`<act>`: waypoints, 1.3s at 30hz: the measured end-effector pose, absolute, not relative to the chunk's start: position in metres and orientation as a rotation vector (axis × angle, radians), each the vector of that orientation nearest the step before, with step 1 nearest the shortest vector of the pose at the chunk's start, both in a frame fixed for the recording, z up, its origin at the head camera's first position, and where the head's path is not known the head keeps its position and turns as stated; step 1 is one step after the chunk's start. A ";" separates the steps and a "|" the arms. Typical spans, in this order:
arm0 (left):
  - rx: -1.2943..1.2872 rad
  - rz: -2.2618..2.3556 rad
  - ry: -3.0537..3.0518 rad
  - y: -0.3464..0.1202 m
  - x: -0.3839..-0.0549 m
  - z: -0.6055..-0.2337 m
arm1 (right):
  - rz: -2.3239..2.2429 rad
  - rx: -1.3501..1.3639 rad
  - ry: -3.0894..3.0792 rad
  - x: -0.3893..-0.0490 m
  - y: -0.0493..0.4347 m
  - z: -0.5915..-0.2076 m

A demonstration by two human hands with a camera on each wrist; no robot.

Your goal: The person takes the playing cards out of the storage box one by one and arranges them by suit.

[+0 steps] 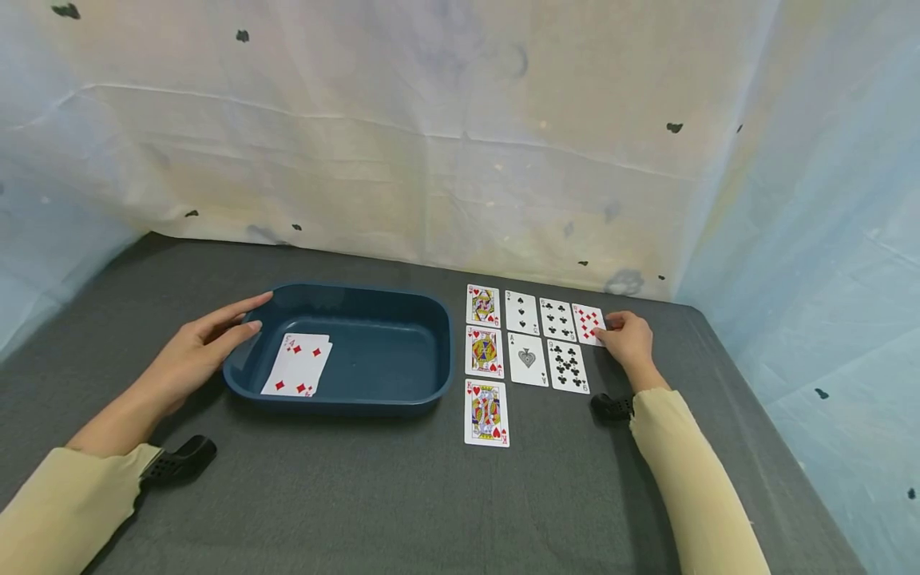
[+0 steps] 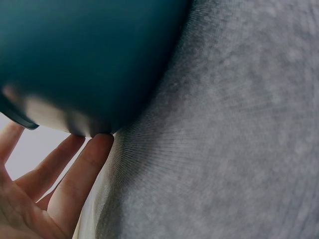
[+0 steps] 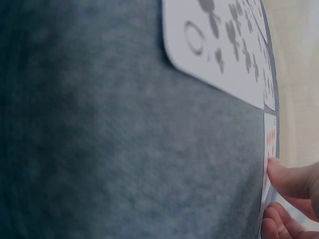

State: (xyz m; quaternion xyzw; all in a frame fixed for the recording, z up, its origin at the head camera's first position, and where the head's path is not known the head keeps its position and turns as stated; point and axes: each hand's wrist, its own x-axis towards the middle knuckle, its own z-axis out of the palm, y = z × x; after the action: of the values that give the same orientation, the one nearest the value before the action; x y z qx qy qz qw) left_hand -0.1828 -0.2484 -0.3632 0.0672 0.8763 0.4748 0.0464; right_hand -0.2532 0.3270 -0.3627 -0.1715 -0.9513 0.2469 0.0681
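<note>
The left hand (image 1: 204, 343) holds the left end of a dark blue tray (image 1: 402, 403), its thumb over the rim and its other fingertips touching the outer wall in the left wrist view. Inside the tray lie a diamond card (image 1: 296, 363) and at least one more card beneath it. Over on the right, the right hand (image 1: 628, 342) pinches the right edge of a playing card (image 1: 585, 322) with red diamonds, at the end of the back row. The thumb lies on its face in the right wrist view. That card's left part touches or nearly touches its neighbour.
Face-up cards stand in rows right of the tray: a heart king (image 1: 486, 413) in front, two more heart face cards behind it, an ace of spades (image 1: 528, 359), a nine of clubs (image 1: 568, 367) and others. A grey cloth (image 1: 345, 495) covers the table; hanging fabric (image 1: 431, 160) closes the back.
</note>
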 end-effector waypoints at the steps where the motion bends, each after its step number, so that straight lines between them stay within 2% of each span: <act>1: 0.196 1.444 2.674 -0.249 -0.183 -0.364 | 0.735 -0.517 -2.866 -0.253 0.327 -0.363; 6: 0.199 1.426 2.694 -0.250 -0.182 -0.364 | 0.760 -0.508 -2.829 -0.253 0.320 -0.357; 10: 0.199 1.425 2.704 -0.251 -0.180 -0.364 | 0.929 -0.432 -2.760 -0.255 0.296 -0.342; 18: 0.195 1.427 2.698 -0.251 -0.179 -0.364 | 1.333 -0.151 -2.651 -0.255 0.217 -0.322; 30: 0.195 1.414 2.718 -0.249 -0.182 -0.363 | 1.603 0.308 -2.630 -0.226 0.093 -0.304; 35: 0.194 1.437 2.711 -0.248 -0.182 -0.364 | 1.724 0.325 -2.705 -0.215 0.045 -0.303; 39: 0.175 1.423 2.712 -0.247 -0.183 -0.363 | 1.819 0.229 -2.748 -0.208 0.013 -0.304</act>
State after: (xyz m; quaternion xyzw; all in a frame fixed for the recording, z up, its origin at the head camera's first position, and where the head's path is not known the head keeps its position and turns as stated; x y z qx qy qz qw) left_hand -0.1828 -0.2465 -0.3630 0.0572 0.8834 0.4636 0.0371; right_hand -0.2082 0.0128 -0.3044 0.0690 -0.8292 0.5488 -0.0810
